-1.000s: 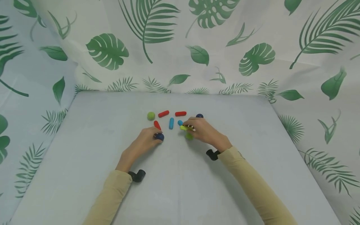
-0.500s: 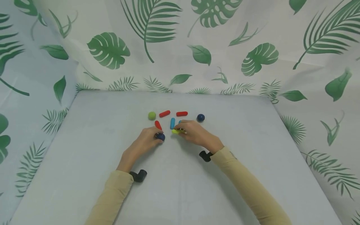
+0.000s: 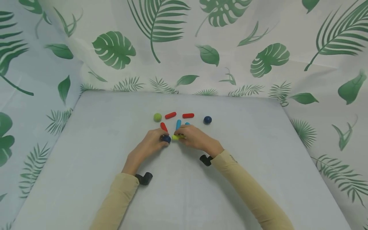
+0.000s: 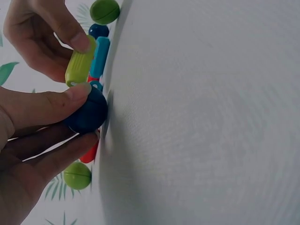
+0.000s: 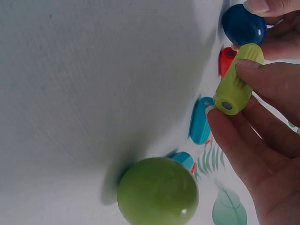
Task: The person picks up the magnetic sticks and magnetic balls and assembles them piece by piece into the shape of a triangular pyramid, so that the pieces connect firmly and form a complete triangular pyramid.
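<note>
My left hand (image 3: 149, 142) holds a dark blue ball (image 4: 89, 112) between thumb and fingers, low over the table. A red rod (image 3: 163, 126) lies just beyond it, its near end at my fingertips. My right hand (image 3: 194, 137) pinches a yellow-green rod (image 5: 236, 82) with a grey disc in its end. One end of this rod points at the dark blue ball, close beside it. Two blue rods (image 3: 178, 124) (image 3: 187, 123) lie just past my right fingers. A green ball (image 5: 157, 192) sits near my right hand, hidden under it in the head view.
Farther back on the white table (image 3: 184, 191) lie a green ball (image 3: 157, 117), two red rods (image 3: 170, 115) (image 3: 188, 115) and another dark blue ball (image 3: 207, 120). A leaf-patterned sheet (image 3: 172, 48) hangs behind the table and at its sides.
My right hand has moved left and a little nearer with the yellow-green rod, up to the dark blue ball. The far dark blue ball is uncovered. My left hand stays in place.
</note>
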Demonstrator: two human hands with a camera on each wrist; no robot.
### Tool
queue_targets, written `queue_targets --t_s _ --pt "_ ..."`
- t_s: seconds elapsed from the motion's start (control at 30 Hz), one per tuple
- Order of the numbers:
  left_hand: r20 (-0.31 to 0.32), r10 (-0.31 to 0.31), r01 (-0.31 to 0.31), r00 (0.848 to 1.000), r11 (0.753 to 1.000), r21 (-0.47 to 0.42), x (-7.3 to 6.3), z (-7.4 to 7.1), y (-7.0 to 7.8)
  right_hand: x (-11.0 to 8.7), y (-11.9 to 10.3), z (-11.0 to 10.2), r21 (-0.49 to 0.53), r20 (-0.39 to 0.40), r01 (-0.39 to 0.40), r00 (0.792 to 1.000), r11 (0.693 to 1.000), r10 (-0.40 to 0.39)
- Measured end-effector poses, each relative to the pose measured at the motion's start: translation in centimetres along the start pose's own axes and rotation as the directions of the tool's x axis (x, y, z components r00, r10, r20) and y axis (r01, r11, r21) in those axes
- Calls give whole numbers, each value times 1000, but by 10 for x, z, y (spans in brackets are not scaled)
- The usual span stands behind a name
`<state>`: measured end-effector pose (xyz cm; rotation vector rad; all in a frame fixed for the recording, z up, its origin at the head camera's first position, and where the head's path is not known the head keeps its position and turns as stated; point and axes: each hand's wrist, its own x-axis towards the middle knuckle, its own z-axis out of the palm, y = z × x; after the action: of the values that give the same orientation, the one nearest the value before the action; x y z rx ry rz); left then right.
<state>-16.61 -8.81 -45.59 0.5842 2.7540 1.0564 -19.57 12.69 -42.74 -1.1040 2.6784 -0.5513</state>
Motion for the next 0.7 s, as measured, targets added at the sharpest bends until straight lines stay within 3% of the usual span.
queue_targets --t_s 0.47,0.7 --pt "-6 -1 1 1000 1000 5 1 2 1 0 1 6 -4 23 -31 999 1000 31" --pt "-2 8 -8 1000 1000 27 0 2 3 -9 5 4 -45 -36 -46 998 998 45"
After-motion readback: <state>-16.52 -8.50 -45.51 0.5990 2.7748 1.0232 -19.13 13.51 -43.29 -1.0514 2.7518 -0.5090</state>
